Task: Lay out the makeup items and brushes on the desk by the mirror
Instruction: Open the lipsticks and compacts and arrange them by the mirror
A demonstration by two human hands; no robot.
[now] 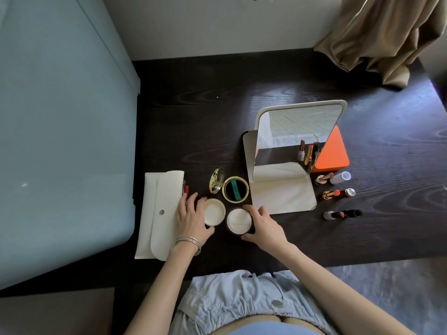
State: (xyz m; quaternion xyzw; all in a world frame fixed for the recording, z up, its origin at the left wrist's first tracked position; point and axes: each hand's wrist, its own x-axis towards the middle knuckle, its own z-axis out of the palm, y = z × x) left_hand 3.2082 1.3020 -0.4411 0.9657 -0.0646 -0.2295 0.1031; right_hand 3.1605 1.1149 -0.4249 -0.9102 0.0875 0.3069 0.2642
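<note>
On the dark desk (242, 97) a standing mirror (294, 139) tilts on its cream base. My left hand (192, 218) grips a round white lid (214, 212) lying on the desk. My right hand (262, 224) grips a dark jar (239, 222) with a white puff inside, right beside the lid. Behind them sits an open gold compact (235, 189) with its lid raised. A white pouch (159, 213) lies at the left, with a red item (186, 189) at its edge. Three uncapped lipsticks (338, 194) lie in a column right of the mirror.
An orange box (335, 153) stands behind the mirror's right side. A tan curtain (387, 37) hangs onto the desk's far right corner. A pale blue bed (60, 141) borders the desk on the left. My lap sits at the desk's near edge.
</note>
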